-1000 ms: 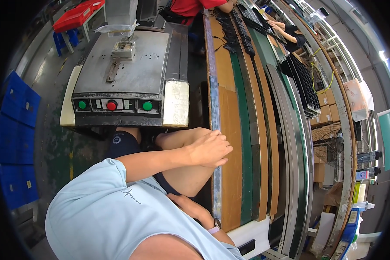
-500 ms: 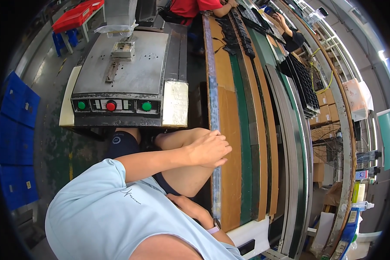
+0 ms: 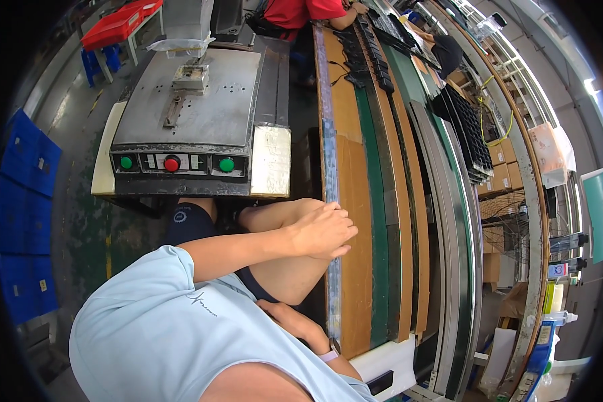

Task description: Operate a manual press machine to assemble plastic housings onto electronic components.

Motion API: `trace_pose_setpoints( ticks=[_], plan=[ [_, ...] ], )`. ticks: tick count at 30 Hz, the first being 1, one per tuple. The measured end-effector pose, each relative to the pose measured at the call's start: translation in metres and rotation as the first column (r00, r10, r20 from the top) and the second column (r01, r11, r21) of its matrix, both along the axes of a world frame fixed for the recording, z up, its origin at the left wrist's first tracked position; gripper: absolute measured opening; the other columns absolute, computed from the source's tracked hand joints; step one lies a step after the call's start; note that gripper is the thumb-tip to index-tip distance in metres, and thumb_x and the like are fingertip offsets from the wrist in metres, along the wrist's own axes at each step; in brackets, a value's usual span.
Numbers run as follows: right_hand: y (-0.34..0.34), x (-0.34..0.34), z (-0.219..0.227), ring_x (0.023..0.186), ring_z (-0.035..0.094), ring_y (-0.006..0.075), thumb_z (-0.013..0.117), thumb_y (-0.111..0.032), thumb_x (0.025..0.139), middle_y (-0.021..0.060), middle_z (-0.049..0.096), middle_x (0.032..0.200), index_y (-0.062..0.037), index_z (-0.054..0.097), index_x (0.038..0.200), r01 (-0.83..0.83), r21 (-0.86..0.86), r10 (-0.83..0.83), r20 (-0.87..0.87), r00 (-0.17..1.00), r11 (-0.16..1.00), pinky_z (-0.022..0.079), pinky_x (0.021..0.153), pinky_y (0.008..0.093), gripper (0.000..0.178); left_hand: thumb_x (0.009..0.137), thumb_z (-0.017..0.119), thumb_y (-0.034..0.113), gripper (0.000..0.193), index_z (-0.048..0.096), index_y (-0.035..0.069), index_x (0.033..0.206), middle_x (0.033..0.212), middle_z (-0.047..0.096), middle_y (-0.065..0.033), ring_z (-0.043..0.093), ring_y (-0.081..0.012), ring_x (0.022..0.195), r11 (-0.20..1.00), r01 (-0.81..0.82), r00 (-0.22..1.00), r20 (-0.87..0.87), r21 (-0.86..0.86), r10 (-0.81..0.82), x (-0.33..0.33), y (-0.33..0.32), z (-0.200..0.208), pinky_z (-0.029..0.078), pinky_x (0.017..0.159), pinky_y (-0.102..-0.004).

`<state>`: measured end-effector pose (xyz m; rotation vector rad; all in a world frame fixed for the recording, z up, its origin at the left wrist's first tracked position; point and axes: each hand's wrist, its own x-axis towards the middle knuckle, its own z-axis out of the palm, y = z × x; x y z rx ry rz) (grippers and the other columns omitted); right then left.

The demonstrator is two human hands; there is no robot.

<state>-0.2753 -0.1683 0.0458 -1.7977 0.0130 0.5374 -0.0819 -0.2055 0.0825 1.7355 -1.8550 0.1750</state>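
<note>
- Currently, your left hand (image 3: 323, 231) rests over your bent right knee (image 3: 291, 275), at the near edge of the long counter (image 3: 355, 268); its fingers (image 3: 346, 232) are loosely curled, with nothing visible in them, though you keep the palm out of view.
- Your right hand (image 3: 291, 318) lies low by your lap, half covered; you show too little of it to tell whether its fingers are wide, narrow or around something.
- The counter, the thing nearest your hands, runs along your right side; whether your left fingertips touch its edge or only overlap it in view, you can't tell from here.
- As judged from this, no handling by you is under way: both hands look at rest.
- Ahead of you, the machine (image 3: 228, 100) carries a metal block (image 3: 190, 77) on its plate, well apart from your hands.
- Black parts (image 3: 375, 57) lie at the counter's far end, near a co-worker's red sleeve (image 3: 325, 8); nothing on them tells you which are finished and which remain.
</note>
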Motion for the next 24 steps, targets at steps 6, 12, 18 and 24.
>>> trace_pose_setpoints(
  ticks=[6,12,18,24],
  plan=[
    [0.000,0.000,0.001,0.071,0.057,0.0235,0.049,-0.014,0.096,0.0150,0.067,0.090,0.0024,0.056,0.114,-0.006,-0.010,0.006,-0.012,1.000,1.000,0.047,0.069,0.0351,0.026,0.081,0.063,0.032,0.023,0.067,0.009,0.083,0.080,0.067,-0.0038,0.059,-0.0206,0.082,1.000,0.003,1.000,0.000,0.004,-0.003,0.000,0.000,0.001,0.036,0.087,-0.0326],
    [0.000,-0.001,-0.001,0.072,0.057,0.0235,0.049,-0.013,0.095,0.0151,0.067,0.091,0.0024,0.055,0.114,-0.010,-0.002,0.009,-0.027,1.000,1.000,0.046,0.070,0.0352,0.025,0.079,0.064,0.032,0.025,0.068,0.008,0.082,0.080,0.067,-0.0042,0.060,-0.0212,0.082,1.000,-0.004,1.000,-0.027,-0.018,0.003,0.000,-0.001,-0.005,0.037,0.086,-0.0335],
    [-0.001,0.001,0.008,0.075,0.058,0.0243,0.048,-0.014,0.096,0.0156,0.066,0.093,0.0024,0.055,0.113,-0.038,-0.007,0.037,-0.066,0.997,0.999,0.047,0.072,0.0357,0.025,0.077,0.066,0.031,0.025,0.065,0.007,0.080,0.082,0.065,-0.0057,0.059,-0.0243,0.083,0.992,-0.036,0.999,-0.020,0.122,0.039,0.003,0.000,-0.002,0.042,0.083,-0.0357],
    [-0.003,0.006,0.016,0.081,0.058,0.0248,0.049,-0.013,0.093,0.0164,0.066,0.100,0.0031,0.056,0.109,-0.071,-0.010,0.071,-0.075,0.995,0.997,0.047,0.078,0.0364,0.023,0.075,0.064,0.030,0.026,0.067,0.004,0.072,0.081,0.067,-0.0085,0.062,-0.0293,0.081,0.827,0.050,0.998,-0.005,0.560,-0.057,0.025,-0.006,0.022,0.046,0.075,-0.0384]
  ],
)
